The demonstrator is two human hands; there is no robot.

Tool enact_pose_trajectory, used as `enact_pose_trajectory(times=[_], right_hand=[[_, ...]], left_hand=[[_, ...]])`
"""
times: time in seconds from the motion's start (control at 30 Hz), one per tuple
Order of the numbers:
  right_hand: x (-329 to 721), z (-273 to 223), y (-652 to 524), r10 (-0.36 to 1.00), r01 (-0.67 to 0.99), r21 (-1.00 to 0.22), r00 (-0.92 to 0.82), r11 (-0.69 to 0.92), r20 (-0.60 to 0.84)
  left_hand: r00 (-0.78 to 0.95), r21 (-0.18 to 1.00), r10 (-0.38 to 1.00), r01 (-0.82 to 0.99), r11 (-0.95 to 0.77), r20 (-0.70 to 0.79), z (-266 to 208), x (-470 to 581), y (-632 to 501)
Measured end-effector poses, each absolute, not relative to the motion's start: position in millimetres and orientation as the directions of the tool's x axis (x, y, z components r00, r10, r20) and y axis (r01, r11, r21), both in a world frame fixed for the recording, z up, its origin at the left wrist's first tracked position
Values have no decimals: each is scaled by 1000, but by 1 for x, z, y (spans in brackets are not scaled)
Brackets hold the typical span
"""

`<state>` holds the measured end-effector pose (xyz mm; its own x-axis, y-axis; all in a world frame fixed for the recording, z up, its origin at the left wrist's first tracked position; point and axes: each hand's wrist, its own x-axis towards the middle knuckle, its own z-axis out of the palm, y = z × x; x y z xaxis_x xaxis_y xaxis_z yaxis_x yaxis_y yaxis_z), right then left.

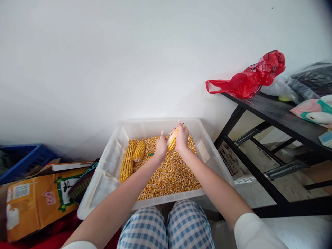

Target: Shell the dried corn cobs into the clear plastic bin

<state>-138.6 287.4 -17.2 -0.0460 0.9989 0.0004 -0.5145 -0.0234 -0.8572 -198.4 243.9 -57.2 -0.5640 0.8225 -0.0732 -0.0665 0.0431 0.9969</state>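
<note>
My right hand (pixel 182 137) is closed around a partly stripped corn cob (pixel 172 141), held tilted above the tub. Pale, bare patches show near its upper end, and yellow kernels cover the rest. Just left of the cob, my left hand (pixel 161 145) makes a fist with the thumb up. A slim green-ended tool (pixel 151 154) pokes out of that fist; the fingers hide its other end. Below both hands, loose corn kernels (pixel 171 176) fill much of a translucent plastic tub (pixel 103 173). A long corn cob (pixel 127 162) and a shorter corn cob (pixel 139 151) lie at its left side.
A black table (pixel 275 114) stands to the right, with a red plastic bag (pixel 251 77) and other bags on top. Left of the tub are an orange cardboard box (pixel 38 200) and a blue crate (pixel 23 159). A white wall (pixel 129 58) rises behind.
</note>
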Motion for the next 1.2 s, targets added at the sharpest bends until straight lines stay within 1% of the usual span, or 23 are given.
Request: enact_pose_trajectory(times=[0.07,0.13,0.23,0.3,0.33,0.4,0.47,0.5,0.57,0.67,0.77,0.87,0.97,1.1,1.13,1.2], right_hand=[[-136,-14,285,995,-560,-828,-100,-39,21],[-134,-11,284,982,-619,-780,-186,-93,31],[-127,-6,287,958,-688,-701,-286,-187,25],[-122,-5,294,956,-727,-649,-294,-224,0],[-118,-5,298,958,-746,-624,-285,-233,-16],[-113,-7,308,962,-768,-593,-268,-241,-44],[-109,-9,316,962,-773,-580,-265,-255,-70],[-108,-10,319,959,-774,-574,-272,-268,-82],[-108,-13,322,950,-779,-552,-296,-297,-94],[-109,-15,324,929,-773,-527,-357,-352,-98],[-107,-17,326,913,-768,-508,-394,-390,-105],[-102,-20,331,902,-779,-469,-421,-415,-100],[-98,-23,334,894,-788,-442,-441,-429,-81],[-98,-25,333,907,-808,-441,-419,-390,-34],[-99,-25,332,904,-797,-454,-426,-399,-45],[-101,-26,332,888,-750,-493,-446,-441,-115]], left_hand=[[-529,981,838,-191,34,-133,-58,-200,245],[-467,952,859,-298,72,-211,-55,-204,245],[-358,920,886,-358,161,-295,-42,-214,243],[-284,921,906,-322,217,-313,-31,-219,240],[-237,929,919,-274,248,-315,-26,-220,238],[-113,948,945,-118,294,-307,-19,-219,233],[27,960,960,37,279,-280,-17,-215,228],[92,964,961,82,255,-262,-18,-213,226],[200,973,955,109,201,-220,-21,-209,223],[303,982,935,99,160,-183,-24,-206,220],[356,991,925,76,112,-132,-24,-208,218],[370,997,926,35,71,-78,-21,-209,216],[355,994,930,5,105,-100,-21,-207,217],[312,982,936,-34,183,-164,-27,-202,223],[302,981,939,-54,186,-162,-29,-201,224],[263,983,955,-84,164,-137,-32,-200,226]])
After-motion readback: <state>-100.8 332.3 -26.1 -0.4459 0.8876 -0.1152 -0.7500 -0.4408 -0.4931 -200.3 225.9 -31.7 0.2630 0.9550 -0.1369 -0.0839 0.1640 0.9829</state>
